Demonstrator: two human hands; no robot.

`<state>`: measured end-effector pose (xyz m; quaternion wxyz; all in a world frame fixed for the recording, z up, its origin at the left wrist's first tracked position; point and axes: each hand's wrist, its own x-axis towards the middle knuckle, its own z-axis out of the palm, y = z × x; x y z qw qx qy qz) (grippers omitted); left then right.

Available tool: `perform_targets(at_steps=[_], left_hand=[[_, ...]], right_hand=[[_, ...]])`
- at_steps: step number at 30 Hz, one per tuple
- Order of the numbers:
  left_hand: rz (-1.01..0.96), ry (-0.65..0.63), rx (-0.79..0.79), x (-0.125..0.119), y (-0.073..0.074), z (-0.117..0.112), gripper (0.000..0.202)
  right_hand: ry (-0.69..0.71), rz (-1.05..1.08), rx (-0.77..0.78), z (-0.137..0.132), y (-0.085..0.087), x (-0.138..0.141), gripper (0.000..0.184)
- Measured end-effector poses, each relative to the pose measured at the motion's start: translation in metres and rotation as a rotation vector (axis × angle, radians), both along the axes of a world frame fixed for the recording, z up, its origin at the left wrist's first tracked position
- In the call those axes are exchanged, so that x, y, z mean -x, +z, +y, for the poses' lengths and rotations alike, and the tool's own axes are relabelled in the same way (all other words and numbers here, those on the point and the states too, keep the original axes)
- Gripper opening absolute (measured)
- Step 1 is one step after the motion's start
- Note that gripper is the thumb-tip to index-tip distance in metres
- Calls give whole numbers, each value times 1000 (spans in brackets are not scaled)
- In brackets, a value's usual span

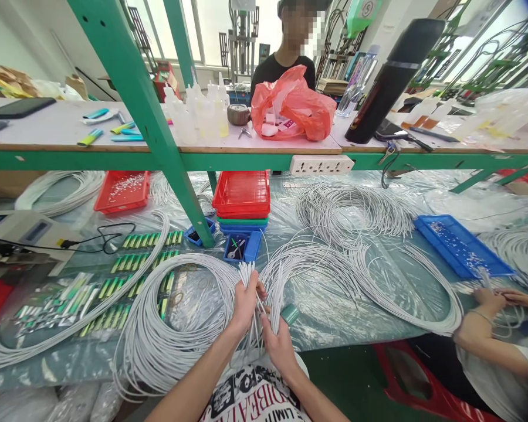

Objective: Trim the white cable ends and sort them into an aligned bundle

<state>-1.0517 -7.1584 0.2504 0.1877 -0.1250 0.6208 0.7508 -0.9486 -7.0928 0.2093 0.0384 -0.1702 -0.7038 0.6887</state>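
Observation:
My left hand [246, 299] is closed round a bunch of thin white cables [247, 271], their cut ends sticking up above the fingers. Close beside it, my right hand [278, 340] grips more white cable ends [278, 293]; the fingertips are partly hidden among the strands. A large coil of white cable [136, 334] lies to the left of my hands, and another loose coil [317, 264] spreads to the right. Just by my right hand is a small dark green roll [290, 314], perhaps tape.
Red trays [241, 193] are stacked behind small blue bins [242, 246]. A green post [149, 99] rises at left to a shelf with a power strip [321, 165]. Green-and-silver parts [110, 293] lie left. A co-worker's hands [493, 299] work at right near a blue tray [462, 246].

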Motion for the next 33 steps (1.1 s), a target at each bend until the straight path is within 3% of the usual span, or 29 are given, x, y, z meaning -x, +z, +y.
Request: perform_targets(at_steps=[5,11,15,20,25,33], left_hand=[[59,68,-34,6,9,1,54],[80,78,-80,13,20,0,49],[40,0,-128,17,29,-9,52],[-12,-177,-77,8,26,-11,48],[121,-315,-11,-4,12,-2,29],[168,-528,8,-5,7,-2,18]], right_hand=[[-5,-95,379,19,6,15,59],[-112,-102,316,39,13,27,52],[-211,-89,425,57,20,28,49],[-52,-30,536,62,28,29,49],[92,-125,584,43,21,28,54],[250,-172,451,56,16,25,39]])
